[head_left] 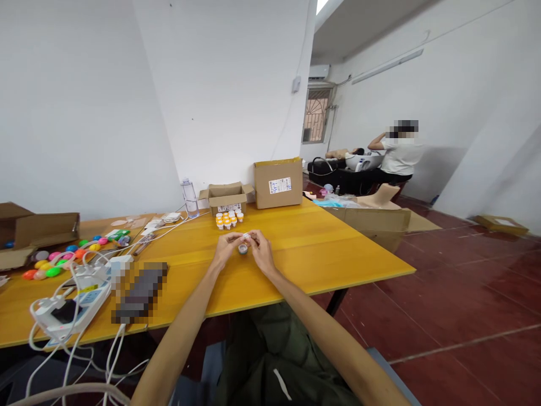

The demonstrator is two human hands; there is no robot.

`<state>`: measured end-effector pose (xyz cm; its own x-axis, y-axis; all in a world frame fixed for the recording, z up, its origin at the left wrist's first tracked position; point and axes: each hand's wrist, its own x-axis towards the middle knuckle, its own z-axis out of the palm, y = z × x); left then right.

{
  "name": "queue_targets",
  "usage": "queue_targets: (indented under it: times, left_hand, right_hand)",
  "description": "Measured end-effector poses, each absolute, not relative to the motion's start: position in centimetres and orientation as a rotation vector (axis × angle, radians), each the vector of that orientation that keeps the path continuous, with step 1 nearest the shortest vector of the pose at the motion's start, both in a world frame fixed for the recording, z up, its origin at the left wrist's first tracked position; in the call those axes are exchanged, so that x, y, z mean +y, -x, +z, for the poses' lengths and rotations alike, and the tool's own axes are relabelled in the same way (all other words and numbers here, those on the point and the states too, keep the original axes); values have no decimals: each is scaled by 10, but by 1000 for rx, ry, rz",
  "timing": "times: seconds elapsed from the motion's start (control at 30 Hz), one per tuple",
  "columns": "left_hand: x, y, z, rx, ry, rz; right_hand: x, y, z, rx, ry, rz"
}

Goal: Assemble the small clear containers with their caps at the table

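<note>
Pinching a small white piece (246, 237) at the fingertips of left hand (226, 248) and right hand (262, 249), nearly meeting above the table (333, 239), about midway between its near and far edges. Grasping the piece from both sides, equally close on left and right; too small to tell its long axis. Having a small round cup (243, 248) just below the grip, toward the near edge and between the two hands; cannot tell whether resting on the table. Facing, just beyond the fingertips, a cluster of white-and-orange pieces (227, 223), close in front of an open box (229, 199). Seeing a larger box (276, 189) to its right and a clear bottle (190, 199) to its left, by the far edge. Farther left, toward the near edge, seeing a power strip (96, 296) with cables.
</note>
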<state>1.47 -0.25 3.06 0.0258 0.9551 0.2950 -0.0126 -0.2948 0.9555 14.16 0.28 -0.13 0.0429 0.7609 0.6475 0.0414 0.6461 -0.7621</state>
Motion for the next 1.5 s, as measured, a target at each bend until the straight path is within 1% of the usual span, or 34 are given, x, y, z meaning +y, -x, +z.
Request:
queue_targets:
  times: [0.7, 1.2, 1.5]
  left_hand:
    - [4, -15, 24, 1032, -1469, 1460]
    - [6, -14, 21, 1059, -1473, 1485]
    - [4, -15, 23, 1066, -1471, 1496]
  right_hand:
    - [6, -141, -7, -1438, 878, 508]
    - [2, -141, -2, -1450, 910, 454]
    - [1, -140, -1, -1463, 903, 362]
